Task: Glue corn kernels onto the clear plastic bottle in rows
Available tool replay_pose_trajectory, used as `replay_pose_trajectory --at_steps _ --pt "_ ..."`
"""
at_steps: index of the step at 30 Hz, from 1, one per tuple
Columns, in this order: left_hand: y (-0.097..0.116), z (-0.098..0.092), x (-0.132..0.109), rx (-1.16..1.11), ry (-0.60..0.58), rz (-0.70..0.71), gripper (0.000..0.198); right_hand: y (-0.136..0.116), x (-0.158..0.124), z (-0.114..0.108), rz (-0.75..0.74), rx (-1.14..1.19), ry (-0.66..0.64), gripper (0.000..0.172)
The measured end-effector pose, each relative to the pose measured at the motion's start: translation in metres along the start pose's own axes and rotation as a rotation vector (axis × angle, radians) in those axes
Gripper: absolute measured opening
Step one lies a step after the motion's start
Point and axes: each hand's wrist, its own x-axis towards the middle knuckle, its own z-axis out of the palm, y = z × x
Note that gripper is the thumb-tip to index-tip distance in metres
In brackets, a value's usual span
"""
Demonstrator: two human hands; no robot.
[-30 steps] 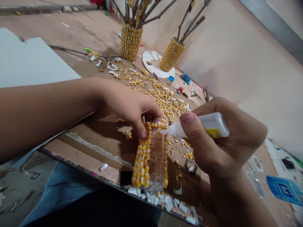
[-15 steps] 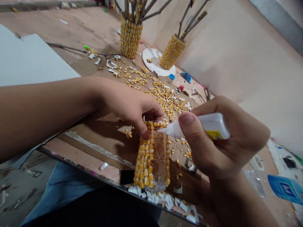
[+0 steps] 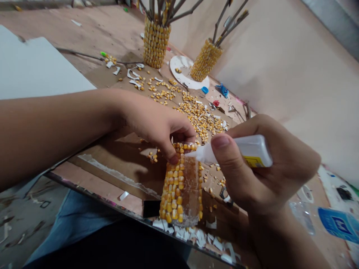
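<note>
My left hand (image 3: 165, 129) grips the upper rim of a clear plastic cup (image 3: 190, 194), its thumb pressed on the outer side. Rows of yellow corn kernels (image 3: 172, 190) cover much of the cup, while a bare strip faces me. Between the thumb and fingers of my right hand (image 3: 260, 164) is a white glue bottle (image 3: 252, 147) with a yellow label. Its pointed nozzle tip meets or nearly meets the bare strip just under the top kernel row. The left fingertips behind the rim are partly hidden.
Loose kernels (image 3: 199, 116) lie on brown cardboard (image 3: 112, 164). Two kernel-covered holders, one left (image 3: 157, 43) and one right (image 3: 206, 59), contain sticks near the wall. White scraps (image 3: 185, 234) line the near table edge. A plastic bottle (image 3: 338, 224) lies at right.
The nozzle tip sits slightly further left and higher against the cup. Both hands keep their hold, and the whole view has shifted a little.
</note>
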Motion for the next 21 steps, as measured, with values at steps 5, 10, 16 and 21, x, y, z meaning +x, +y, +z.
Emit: replay_pose_trajectory --at_steps 5,10,16,21 --pt "0.0023 0.0001 -0.0007 -0.016 0.01 -0.019 0.029 -0.0014 -0.0002 -0.0017 0.012 0.034 -0.018 0.024" --pt "0.0014 0.0005 -0.0018 -0.023 0.013 -0.046 0.031 -0.0002 -0.0002 -0.0029 -0.008 0.051 -0.029 0.023" --pt "-0.0007 -0.0019 -0.0014 0.03 -0.007 -0.052 0.031 0.0 0.0 -0.0036 0.005 0.012 -0.016 0.024" --pt "-0.0012 -0.0032 -0.0018 0.021 0.006 -0.048 0.029 0.0012 0.0006 -0.0037 -0.026 0.033 -0.019 0.023"
